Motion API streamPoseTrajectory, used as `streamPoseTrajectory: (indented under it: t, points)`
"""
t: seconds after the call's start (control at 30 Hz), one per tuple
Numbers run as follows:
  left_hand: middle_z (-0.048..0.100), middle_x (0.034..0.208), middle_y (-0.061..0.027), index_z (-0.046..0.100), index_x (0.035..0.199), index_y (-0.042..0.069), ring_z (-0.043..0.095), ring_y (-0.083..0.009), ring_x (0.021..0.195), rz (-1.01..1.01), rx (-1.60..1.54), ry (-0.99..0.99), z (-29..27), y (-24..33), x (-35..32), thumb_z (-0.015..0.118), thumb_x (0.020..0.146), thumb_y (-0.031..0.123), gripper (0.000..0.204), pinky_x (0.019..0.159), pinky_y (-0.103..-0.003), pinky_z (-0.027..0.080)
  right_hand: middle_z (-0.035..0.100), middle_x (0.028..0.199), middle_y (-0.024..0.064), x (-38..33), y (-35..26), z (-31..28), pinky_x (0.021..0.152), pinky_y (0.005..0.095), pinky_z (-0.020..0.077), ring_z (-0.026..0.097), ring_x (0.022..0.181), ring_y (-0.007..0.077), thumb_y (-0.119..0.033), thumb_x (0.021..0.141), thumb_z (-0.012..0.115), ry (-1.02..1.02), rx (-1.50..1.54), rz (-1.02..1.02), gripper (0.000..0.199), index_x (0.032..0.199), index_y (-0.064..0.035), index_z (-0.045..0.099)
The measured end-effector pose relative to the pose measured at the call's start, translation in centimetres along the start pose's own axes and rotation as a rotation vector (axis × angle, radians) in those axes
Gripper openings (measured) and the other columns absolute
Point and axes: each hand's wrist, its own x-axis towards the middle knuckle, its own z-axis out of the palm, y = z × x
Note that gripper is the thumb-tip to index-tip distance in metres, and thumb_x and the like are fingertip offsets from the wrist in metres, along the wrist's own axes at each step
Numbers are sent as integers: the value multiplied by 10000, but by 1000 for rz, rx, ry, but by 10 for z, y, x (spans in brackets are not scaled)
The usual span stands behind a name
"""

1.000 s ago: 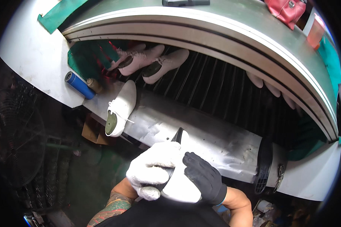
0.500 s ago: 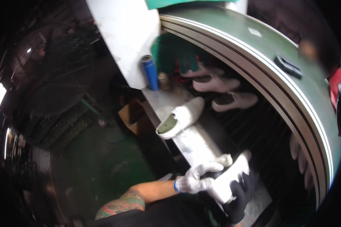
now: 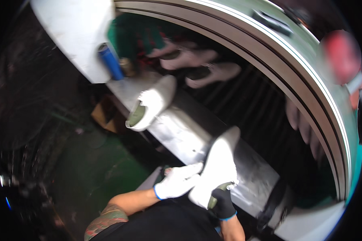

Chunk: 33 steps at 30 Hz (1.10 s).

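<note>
So the white shoe is up over the metal ledge, toe pointing away, with the black-gloved right hand gripping it at the opening. White-gloved left hand has its fingers up against the sole side, can't tell if they're actually gripping. Another white laced shoe sits further left, near a blue cylinder.

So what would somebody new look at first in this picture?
Probably the bright white shoe, low in the middle, between the white-gloved left hand and the black-gloved right hand. Next, perhaps, a second white shoe on the shiny metal ledge, farther up and left. The blue tube beyond it, near the upper left, stands out too.
</note>
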Motion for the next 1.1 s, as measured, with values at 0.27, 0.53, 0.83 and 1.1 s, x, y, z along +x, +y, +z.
streamPoseTrajectory:
  t: [0.27,0.53,0.83,1.1]
  points:
    - [645,1393,-165,472,1510,-28,618,-211,1284,270,-604,44,7,16,74,817,899,142,722,1118,-394,491,676,1219,122,-21,-42,-1,927,373,556,673,1069,224,-97,758,859,-92,-544,-243,657,1330,-6,548]
    - [648,1406,-184,511,1464,2,621,-246,1315,324,-691,-391,-45,85,106,904,785,114,792,1141,-429,495,681,1106,131,-10,-22,43,905,408,520,678,1056,252,-197,869,785,-36,-697,-673,451,1218,-7,572]
    - [372,1666,-190,251,1669,51,339,-291,1558,304,-998,-449,-20,31,109,712,980,243,851,1282,-446,286,562,1458,191,-2,-40,-12,1172,459,390,521,1365,338,-223,797,854,-152,-1472,-952,897,1542,-20,397]
    - [207,1751,-150,-162,1664,16,196,-254,1613,68,-694,-365,15,-29,17,997,674,251,1543,1301,-418,164,480,1518,159,-8,-13,-21,1156,463,429,517,1390,306,-224,670,1010,-223,-1088,-790,1050,1547,-75,452]
